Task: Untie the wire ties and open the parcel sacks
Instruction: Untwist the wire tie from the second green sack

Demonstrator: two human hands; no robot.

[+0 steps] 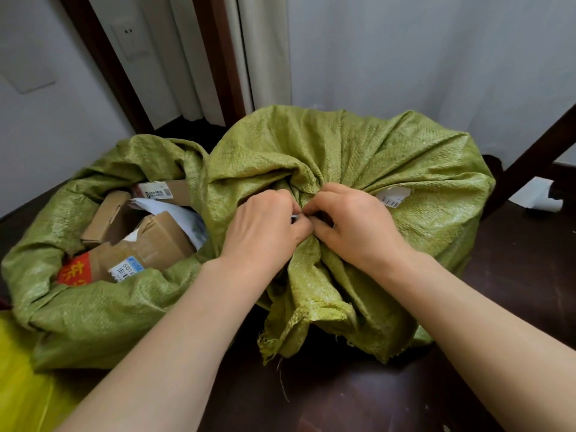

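A yellow sheet (18, 369) is lying at the 8 o'clock edge. At 9 o'clock an open green sack (93, 307) is sitting on the dark floor (514, 291), exposing cardboard parcels (162, 238). At centre, the left hand (265, 226) is pinching a small white piece (295, 217), possibly the tie, at the gathered neck of the closed green sack (389, 157). The right hand (355, 226) is meeting it at 3 o'clock, fingers curled tight onto the bunched neck; the tie itself is mostly hidden. A white label (393, 196) is showing further right.
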